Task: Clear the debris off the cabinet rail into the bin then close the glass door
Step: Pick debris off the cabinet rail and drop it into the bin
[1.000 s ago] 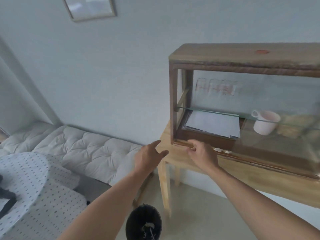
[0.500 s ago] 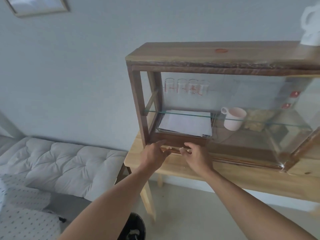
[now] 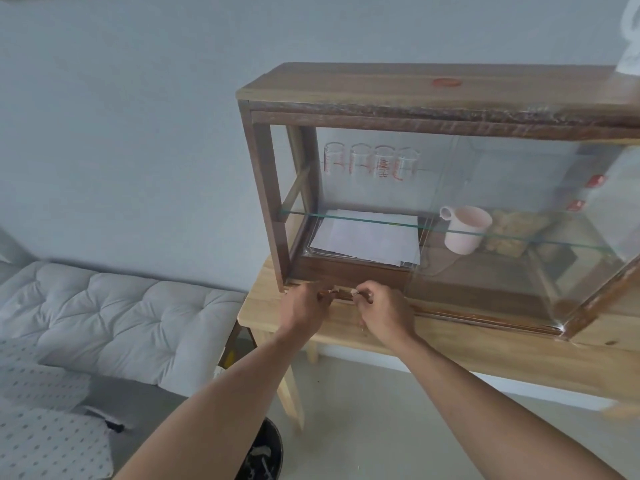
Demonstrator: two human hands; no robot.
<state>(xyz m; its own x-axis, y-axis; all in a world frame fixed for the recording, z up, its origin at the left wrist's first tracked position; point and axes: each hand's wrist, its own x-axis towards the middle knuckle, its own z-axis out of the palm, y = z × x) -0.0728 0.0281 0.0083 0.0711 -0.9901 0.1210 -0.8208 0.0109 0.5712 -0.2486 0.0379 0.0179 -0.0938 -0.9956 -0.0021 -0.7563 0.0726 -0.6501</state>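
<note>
A dark wooden cabinet [image 3: 266,202] stands on a light wooden table [image 3: 450,344]. Its sliding glass door [image 3: 519,237] is pushed to the right, so the left half is open. Both hands rest at the bottom rail [image 3: 343,295] at the cabinet's front left. My left hand [image 3: 304,306] has its fingertips on small pale debris [image 3: 333,291] lying in the rail. My right hand [image 3: 384,311] pinches a pale scrap at its fingertips. A black bin [image 3: 265,455] with pale scraps inside sits on the floor below, partly hidden by my left forearm.
Inside the cabinet are a stack of paper [image 3: 367,240], a pink mug [image 3: 465,228], several glasses [image 3: 370,161] and a glass shelf. A white tufted cushion [image 3: 114,317] and dotted fabric [image 3: 41,434] lie to the left. A white object [image 3: 630,46] stands on the cabinet top.
The view has swung right, toward the cabinet. My left hand has come from the air onto the rail, and both hands now meet at the debris.
</note>
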